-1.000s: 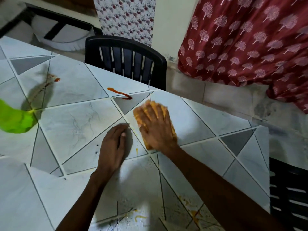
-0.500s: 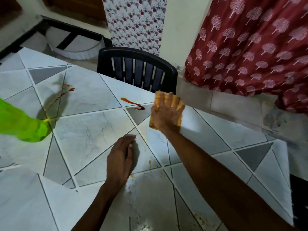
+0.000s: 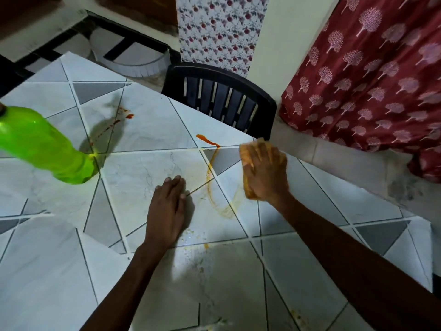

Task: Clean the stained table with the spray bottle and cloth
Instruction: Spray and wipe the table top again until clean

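Observation:
My right hand [image 3: 266, 172] presses flat on an orange-yellow cloth [image 3: 248, 189] near the far edge of the white tiled table [image 3: 133, 168]. A red sauce streak [image 3: 207, 139] lies just left of the cloth, with a faint orange smear loop [image 3: 216, 199] trailing below it. My left hand [image 3: 167, 206] rests flat on the table, fingers straight, holding nothing. A green bottle [image 3: 45, 144] stands at the left; its top is cut off by the frame edge. Another red stain [image 3: 130, 115] sits further back by the bottle's shadow.
A black plastic chair [image 3: 219, 96] stands against the table's far edge. A red patterned curtain [image 3: 370, 80] hangs at the right, above a low ledge. Yellowish specks [image 3: 205, 246] dot the near tiles. The table's right edge runs close to my right forearm.
My right hand slid the cloth away toward the far edge, then back slightly right, leaving an orange smear loop on the tiles. My left hand stayed flat in place.

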Action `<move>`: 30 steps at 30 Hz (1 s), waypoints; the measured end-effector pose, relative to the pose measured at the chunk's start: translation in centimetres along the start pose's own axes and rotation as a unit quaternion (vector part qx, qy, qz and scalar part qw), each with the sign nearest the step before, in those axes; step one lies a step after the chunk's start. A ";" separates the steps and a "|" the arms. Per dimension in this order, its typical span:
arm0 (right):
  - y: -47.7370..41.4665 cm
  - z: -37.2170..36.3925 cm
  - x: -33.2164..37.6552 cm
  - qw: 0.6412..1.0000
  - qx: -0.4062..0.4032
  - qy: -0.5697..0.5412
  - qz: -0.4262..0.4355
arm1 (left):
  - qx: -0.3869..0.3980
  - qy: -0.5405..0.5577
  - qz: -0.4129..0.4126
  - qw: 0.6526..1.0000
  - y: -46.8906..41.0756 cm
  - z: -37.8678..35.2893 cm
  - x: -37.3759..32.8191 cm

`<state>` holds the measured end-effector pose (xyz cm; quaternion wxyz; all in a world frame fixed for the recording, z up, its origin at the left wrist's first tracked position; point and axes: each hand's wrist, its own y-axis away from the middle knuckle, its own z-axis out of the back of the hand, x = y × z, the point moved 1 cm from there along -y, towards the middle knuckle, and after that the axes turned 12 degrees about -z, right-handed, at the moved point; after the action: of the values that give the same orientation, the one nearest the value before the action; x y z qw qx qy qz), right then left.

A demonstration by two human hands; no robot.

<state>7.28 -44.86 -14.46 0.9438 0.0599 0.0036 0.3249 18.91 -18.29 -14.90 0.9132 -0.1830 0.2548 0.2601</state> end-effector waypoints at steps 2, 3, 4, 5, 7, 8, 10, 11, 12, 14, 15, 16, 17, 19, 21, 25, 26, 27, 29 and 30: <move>-1.4 0.4 5.0 0.999 0.014 -0.018 -0.037 | -0.004 0.024 0.019 1.000 0.1 -0.2 0.4; -1.1 0.3 7.2 0.999 0.013 -0.025 -0.023 | -0.008 0.036 0.026 0.999 0.1 -0.2 0.6; 0.2 0.2 9.0 0.999 0.009 -0.030 0.006 | -0.013 0.049 0.028 0.998 0.3 -0.2 0.8; 2.2 -0.2 10.1 0.998 0.013 -0.031 0.045 | -0.018 0.061 0.026 0.998 0.5 -0.2 1.0; 7.7 -0.8 10.2 0.991 0.019 -0.015 0.134 | -0.019 0.074 0.015 0.997 0.8 -0.1 1.1; 10.0 -1.0 9.1 0.985 0.020 -0.007 0.169 | -0.015 0.074 0.010 0.997 0.9 -0.1 1.2; 13.7 -0.8 5.3 0.974 0.018 0.001 0.227 | -0.009 0.069 0.005 0.998 0.9 -0.2 1.1; 14.7 -0.7 3.0 0.968 0.015 0.002 0.249 | -0.006 0.067 0.005 0.998 0.9 -0.2 1.1; 15.0 -0.7 0.8 0.965 0.009 -0.002 0.262 | -0.002 0.065 0.004 0.998 0.9 -0.1 1.2; 13.0 -1.0 -2.5 0.974 0.011 0.005 0.225 | 0.004 0.062 0.004 0.998 0.9 -0.1 1.3; 11.0 -1.2 -3.0 0.983 0.010 0.025 0.180 | 0.008 0.063 0.006 0.998 0.8 0.0 1.3; 8.5 -1.2 -2.6 0.991 0.010 0.039 0.126 | 0.010 0.065 0.008 0.998 0.7 0.0 1.4; 6.4 -1.0 -1.3 0.997 0.009 0.030 0.071 | 0.012 0.066 0.012 0.998 0.6 -0.1 1.5; 3.6 -0.7 2.4 1.000 0.006 -0.004 -0.010 | 0.012 0.061 0.020 0.998 0.5 -0.1 1.5; 3.9 -0.5 6.4 1.000 -0.007 -0.023 -0.004 | 0.010 0.056 0.027 0.998 0.4 0.1 1.6; 12.4 -1.4 6.8 0.985 -0.003 -0.012 0.170 | 0.028 0.056 0.012 0.998 0.7 0.7 1.1; 14.4 -1.5 5.6 0.980 0.001 -0.005 0.199 | 0.034 0.054 0.008 0.998 0.6 0.8 1.0; 16.4 -1.4 3.8 0.975 -0.001 0.000 0.220 | 0.037 0.053 0.007 0.998 0.7 0.8 0.7; 19.1 -1.4 0.0 0.972 -0.002 0.005 0.234 | 0.039 0.054 0.007 0.998 0.7 0.8 0.3; 19.4 -1.2 -1.8 0.973 -0.007 0.009 0.230 | 0.038 0.056 0.011 0.998 0.7 0.9 0.2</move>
<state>-6.02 -30.68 -13.47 0.8444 0.0494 -0.0036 0.5335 19.04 -17.25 -14.40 0.9008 -0.1602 0.3174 0.2492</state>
